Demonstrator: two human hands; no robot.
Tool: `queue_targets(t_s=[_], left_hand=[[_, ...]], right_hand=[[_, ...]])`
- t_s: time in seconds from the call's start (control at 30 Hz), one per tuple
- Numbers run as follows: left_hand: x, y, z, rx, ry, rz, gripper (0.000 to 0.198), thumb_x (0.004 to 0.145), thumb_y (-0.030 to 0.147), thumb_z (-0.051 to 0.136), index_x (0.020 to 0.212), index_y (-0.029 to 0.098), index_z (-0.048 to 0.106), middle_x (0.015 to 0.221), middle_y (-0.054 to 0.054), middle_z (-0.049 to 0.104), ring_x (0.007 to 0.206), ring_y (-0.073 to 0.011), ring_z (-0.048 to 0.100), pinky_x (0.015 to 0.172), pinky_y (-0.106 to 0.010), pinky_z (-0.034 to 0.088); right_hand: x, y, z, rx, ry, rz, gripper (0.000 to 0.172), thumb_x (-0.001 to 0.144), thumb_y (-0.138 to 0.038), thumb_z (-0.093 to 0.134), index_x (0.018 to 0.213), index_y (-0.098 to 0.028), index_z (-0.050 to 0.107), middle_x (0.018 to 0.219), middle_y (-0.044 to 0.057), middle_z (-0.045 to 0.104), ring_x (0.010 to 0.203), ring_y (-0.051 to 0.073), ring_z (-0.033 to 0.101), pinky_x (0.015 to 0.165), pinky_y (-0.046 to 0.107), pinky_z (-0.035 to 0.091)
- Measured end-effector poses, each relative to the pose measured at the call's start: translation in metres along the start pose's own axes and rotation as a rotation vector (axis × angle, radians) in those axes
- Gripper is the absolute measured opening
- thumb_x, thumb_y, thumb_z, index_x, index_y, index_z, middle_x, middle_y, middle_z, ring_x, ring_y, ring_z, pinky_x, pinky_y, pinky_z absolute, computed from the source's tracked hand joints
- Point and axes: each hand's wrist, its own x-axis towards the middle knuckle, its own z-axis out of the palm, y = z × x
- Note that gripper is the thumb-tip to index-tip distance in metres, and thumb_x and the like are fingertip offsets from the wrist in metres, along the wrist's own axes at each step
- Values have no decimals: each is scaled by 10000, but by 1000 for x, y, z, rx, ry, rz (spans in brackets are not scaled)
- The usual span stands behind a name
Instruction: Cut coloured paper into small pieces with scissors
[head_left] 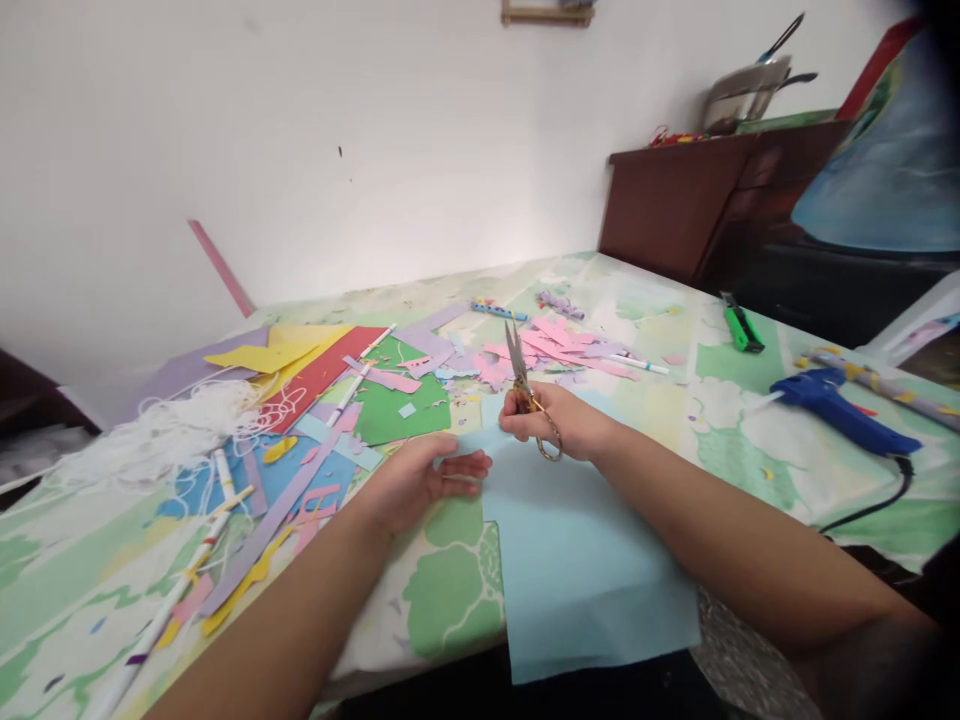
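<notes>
A pair of scissors (516,360) with patterned metal handles is in my right hand (551,418), blades pointing up and away and slightly parted. The curled fingers of this hand also rest at the upper part of a light blue sheet of paper (585,560). That sheet hangs over the table's near edge and has a notch cut along its left side. On the left, my left hand (424,485) has its thumb on a narrow blue strip of the sheet, with the other fingers bent beneath. The strip runs between both hands.
Coloured paper scraps (555,345), a green sheet (397,395) and tangled white string (165,420) cover the table's left and middle. A blue glue gun (847,410) and green utility knife (742,325) lie right. A dark cabinet (675,200) stands behind.
</notes>
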Motion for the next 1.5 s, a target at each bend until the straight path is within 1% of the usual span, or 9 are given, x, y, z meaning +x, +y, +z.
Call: queue_targets(t_s=[0.23,0.37,0.5,0.57,0.7,0.9,1.07,1.3,1.5], left_hand=[[-6,9,-8,227,-45,-18,198,685,229,446,691,122,613,661,-53,615,618,-171,554,627,-322,431],[-12,17,-14,629,-85,-86,233,677,277,442,581,151,614,580,-23,587,543,-141,516,568,-260,399],[-20,18,-8,1217,389,196,248,658,384,465,721,213,633,506,1,534,580,-172,495,555,-253,345],[-22,14,2,1312,535,357,339,656,405,468,919,227,587,578,-4,554,622,-189,500,568,-263,341],[-16,3,22,1082,247,341,488,642,363,514,1109,234,452,921,-30,587,801,-195,524,660,-258,370],[-10,16,31,1066,57,135,239,695,369,444,639,199,602,632,-1,602,600,-148,528,552,-234,368],[-9,26,33,860,-76,55,248,706,386,444,757,192,589,726,-23,615,660,-149,530,585,-239,383],[-2,17,43,631,30,39,233,682,353,502,588,149,563,556,-18,579,555,-118,512,578,-241,391],[-1,9,35,397,158,-2,185,655,333,540,698,156,573,595,-19,595,512,-107,530,518,-236,427]], right_hand=[[-1,3,-4,133,-117,44,121,657,-248,536,656,-165,447,557,-38,429,497,68,404,443,193,300],[-2,5,-6,149,-158,101,106,655,-235,533,663,-171,448,550,-40,433,477,66,404,420,188,297],[-5,1,-5,69,-200,136,138,642,-271,551,657,-173,454,496,-52,432,439,63,387,398,185,285],[-6,-2,-3,48,-216,181,160,629,-283,562,634,-170,448,457,-60,410,418,62,375,378,181,266],[-9,-5,4,127,-241,213,177,613,-284,574,645,-169,444,451,-68,392,406,58,367,356,173,239],[-10,-4,6,194,-127,137,205,624,-320,574,665,-170,440,485,-63,395,433,56,368,384,177,255],[-12,-7,1,102,-131,75,202,637,-329,564,685,-175,442,498,-67,396,439,53,354,412,182,270],[-13,-10,0,4,-103,3,224,620,-323,576,673,-172,419,539,-64,403,483,55,353,435,177,283],[-11,-6,4,-36,-81,54,230,631,-361,558,668,-178,423,530,-64,384,456,53,327,411,178,273]])
